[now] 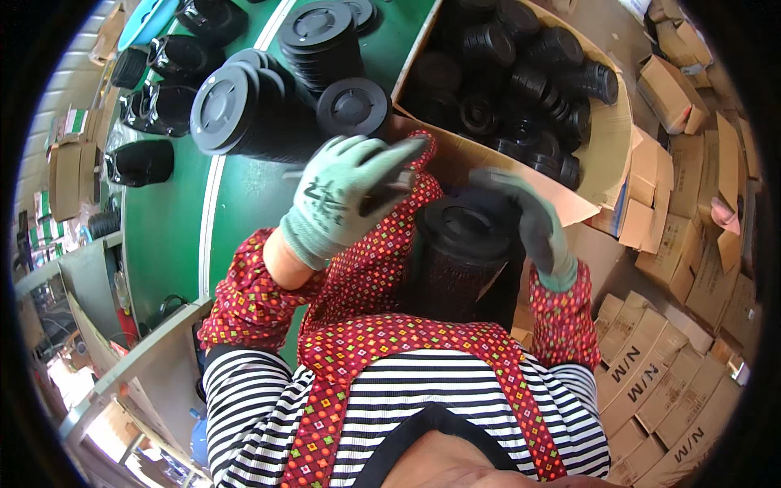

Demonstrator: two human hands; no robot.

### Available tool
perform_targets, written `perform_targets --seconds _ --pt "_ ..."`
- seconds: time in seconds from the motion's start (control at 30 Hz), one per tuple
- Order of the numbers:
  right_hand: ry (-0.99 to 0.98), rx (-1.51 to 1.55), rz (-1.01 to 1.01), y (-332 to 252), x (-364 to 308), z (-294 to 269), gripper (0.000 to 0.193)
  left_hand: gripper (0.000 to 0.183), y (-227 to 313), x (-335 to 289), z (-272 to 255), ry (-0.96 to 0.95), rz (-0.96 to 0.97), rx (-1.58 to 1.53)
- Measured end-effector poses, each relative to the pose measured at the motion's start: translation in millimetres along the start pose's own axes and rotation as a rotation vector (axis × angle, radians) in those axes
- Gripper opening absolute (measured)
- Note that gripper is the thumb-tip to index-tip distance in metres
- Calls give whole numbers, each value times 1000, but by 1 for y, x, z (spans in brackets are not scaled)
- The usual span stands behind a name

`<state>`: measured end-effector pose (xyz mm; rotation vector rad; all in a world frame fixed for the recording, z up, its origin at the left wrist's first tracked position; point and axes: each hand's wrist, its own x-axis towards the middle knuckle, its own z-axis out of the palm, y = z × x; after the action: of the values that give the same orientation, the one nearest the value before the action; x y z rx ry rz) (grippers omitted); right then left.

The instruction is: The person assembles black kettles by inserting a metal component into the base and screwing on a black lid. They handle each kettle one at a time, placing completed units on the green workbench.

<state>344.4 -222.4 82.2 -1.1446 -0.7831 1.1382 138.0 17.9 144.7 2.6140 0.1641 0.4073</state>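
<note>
In my lap stands a black cylinder (462,264) with a round cap on top and a textured side. My right hand (541,224), in a green glove with a dark coating, curls over the cap's far right edge, its fingertips dark against the black. My left hand (346,191), gloved alike, is raised left of the cylinder and apart from it. Its index finger stretches right, blurred, while the other fingers bend under the palm around a thin greyish thing that I cannot make out. Nearby on the green table (163,236) lie a leaning stack of black round-capped parts (224,110) and a smaller black disc-topped part (352,107).
An open cardboard box (602,191) full of black ribbed parts stands beyond my right hand. Another black stack (321,41) and glossy black pieces (142,163) sit on the table. Flattened cartons (651,382) pile up at right. A metal rail (138,362) runs at lower left.
</note>
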Motion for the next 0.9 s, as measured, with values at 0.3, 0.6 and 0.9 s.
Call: perform_targets --seconds 0.3,0.6,0.9 --pt "167 -739 -327 16 -47 46 68 55 -88 -183 85 -9 -484 349" --pt "427 -85 -455 4 -54 22 62 81 -74 -192 90 -25 -552 172" --pt "-32 709 -46 11 6 97 60 80 74 -161 -17 98 -82 -599"
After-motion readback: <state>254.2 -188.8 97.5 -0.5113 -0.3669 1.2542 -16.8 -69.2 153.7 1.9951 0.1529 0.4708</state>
